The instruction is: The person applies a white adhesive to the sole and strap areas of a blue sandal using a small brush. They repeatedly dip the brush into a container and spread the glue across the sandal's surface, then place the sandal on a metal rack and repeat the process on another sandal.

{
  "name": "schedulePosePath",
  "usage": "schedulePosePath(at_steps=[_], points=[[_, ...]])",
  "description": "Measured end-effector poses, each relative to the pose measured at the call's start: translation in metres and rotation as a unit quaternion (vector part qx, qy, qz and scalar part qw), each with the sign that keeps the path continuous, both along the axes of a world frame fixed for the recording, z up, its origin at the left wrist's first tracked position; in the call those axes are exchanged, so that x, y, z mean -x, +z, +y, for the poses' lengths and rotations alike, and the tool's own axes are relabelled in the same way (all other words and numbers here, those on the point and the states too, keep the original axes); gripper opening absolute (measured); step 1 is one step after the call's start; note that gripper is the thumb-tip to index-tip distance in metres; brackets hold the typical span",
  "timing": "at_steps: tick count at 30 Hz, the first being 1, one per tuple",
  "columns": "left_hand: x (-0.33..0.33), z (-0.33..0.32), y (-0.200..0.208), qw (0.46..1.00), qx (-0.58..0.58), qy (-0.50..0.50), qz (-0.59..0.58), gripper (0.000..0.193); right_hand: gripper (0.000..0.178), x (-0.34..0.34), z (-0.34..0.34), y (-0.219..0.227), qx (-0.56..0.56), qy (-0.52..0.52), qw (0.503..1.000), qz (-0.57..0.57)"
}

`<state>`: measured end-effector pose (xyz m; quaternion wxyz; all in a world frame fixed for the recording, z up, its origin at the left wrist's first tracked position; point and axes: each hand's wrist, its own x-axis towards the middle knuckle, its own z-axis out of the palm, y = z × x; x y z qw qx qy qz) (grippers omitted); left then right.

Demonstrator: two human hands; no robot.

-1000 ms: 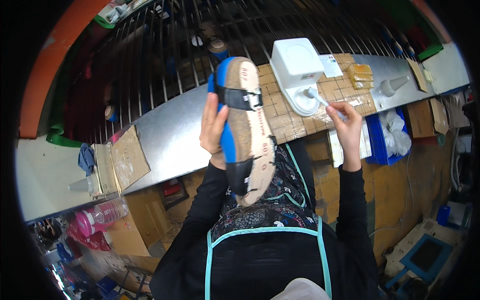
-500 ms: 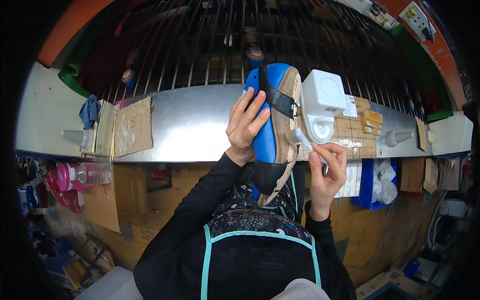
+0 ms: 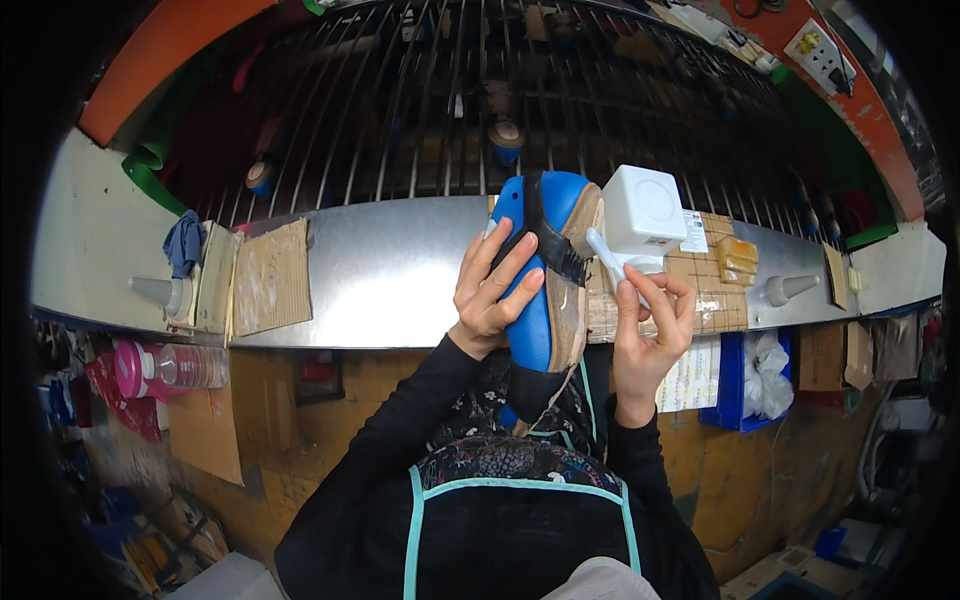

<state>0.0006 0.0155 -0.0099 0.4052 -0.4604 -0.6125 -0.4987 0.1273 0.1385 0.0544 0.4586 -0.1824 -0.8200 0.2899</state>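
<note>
Shoe (image 3: 532,335), blue with black straps, one: held at the table's (image 3: 385,270) front edge, left hand (image 3: 495,300) gripping its upper. Applicator (image 3: 606,256), pale, one: pinched by right hand (image 3: 652,335), tip beside sole; contact unclear. Container (image 3: 630,215), white, one: on cardboard (image 3: 700,295).

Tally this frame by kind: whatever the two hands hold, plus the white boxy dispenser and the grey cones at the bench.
Blue-and-black shoe with brown sole edge, in the left hand: 1
Slim whitish tool, in the right hand: 1
White boxy dispenser: 1
Grey cones, one left, one right: 2
Total: 5
</note>
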Motion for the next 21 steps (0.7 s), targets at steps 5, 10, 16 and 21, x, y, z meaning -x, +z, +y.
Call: schedulePosePath(at_steps=[5,10,16,21], points=[[-0.001,-0.003,0.000,1.000,0.007,-0.008,0.003,0.032,0.017,0.005,0.008,0.007,-0.013,-0.003,1.000,0.007],[-0.002,-0.004,0.000,1.000,0.012,-0.013,0.003,0.031,0.017,0.008,0.019,0.013,-0.046,-0.019,0.999,-0.003],[-0.004,-0.002,-0.001,1.000,0.011,-0.025,-0.006,0.032,0.018,0.012,0.031,0.014,-0.058,-0.026,0.998,0.015],[-0.004,-0.002,0.000,1.000,0.010,-0.029,-0.008,0.032,0.020,0.008,0.036,0.012,-0.044,0.022,0.998,0.028]])
